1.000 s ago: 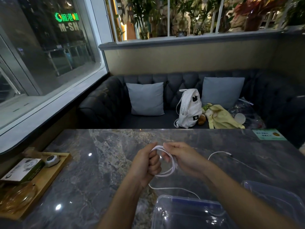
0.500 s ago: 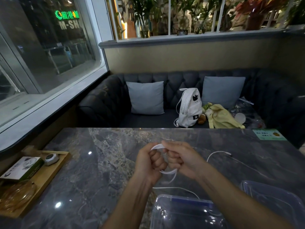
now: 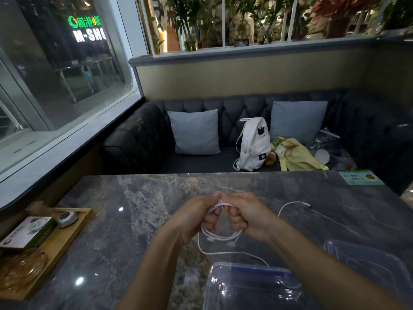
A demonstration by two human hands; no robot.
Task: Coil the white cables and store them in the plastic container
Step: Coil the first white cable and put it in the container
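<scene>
Over the marble table, my left hand (image 3: 199,217) and my right hand (image 3: 248,217) both grip a small coil of white cable (image 3: 221,237), knuckles nearly touching. The coil's loops hang below my fingers, and a loose tail runs down towards the clear plastic container (image 3: 250,287) at the near edge. A second white cable (image 3: 292,205) lies on the table to the right of my right hand. Part of the coil is hidden inside my fists.
A clear plastic lid (image 3: 368,262) lies to the right of the container. A wooden tray (image 3: 55,247) with a box and small items sits at the table's left edge. Beyond the table stands a dark sofa with cushions and a white backpack (image 3: 252,144).
My hands have drawn closer together and the coil has grown tighter; the loose tail on the table has shortened, with the loops now hanging below my fingers.
</scene>
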